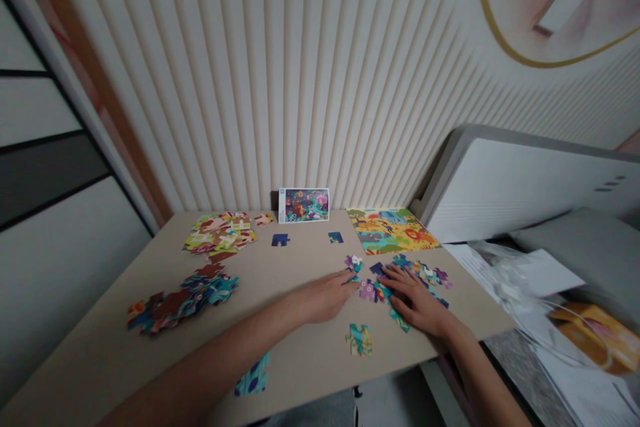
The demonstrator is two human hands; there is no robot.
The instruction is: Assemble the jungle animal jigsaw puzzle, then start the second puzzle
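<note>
My left hand (pixel 325 297) reaches across the table, its fingers closed together at the edge of a purple and teal jigsaw puzzle piece (pixel 355 263). My right hand (pixel 413 297) lies palm down with fingers spread over a loose pile of colourful puzzle pieces (pixel 429 272), covering part of it. Between the hands sits a pink-purple piece (pixel 369 291). A teal and yellow piece (pixel 359 340) lies nearer the front edge. Two dark blue corner pieces, one on the left (pixel 281 240) and one on the right (pixel 335 237), lie apart below the picture card (pixel 306 205).
At the left are a yellow-green and red pile (pixel 220 232) and a blue-brown pile (pixel 187 300) of pieces. Blue pieces (pixel 254 377) lie by my left forearm. An animal picture (pixel 395 230) lies at the back right. Beside the table are papers and an orange packet (pixel 595 337).
</note>
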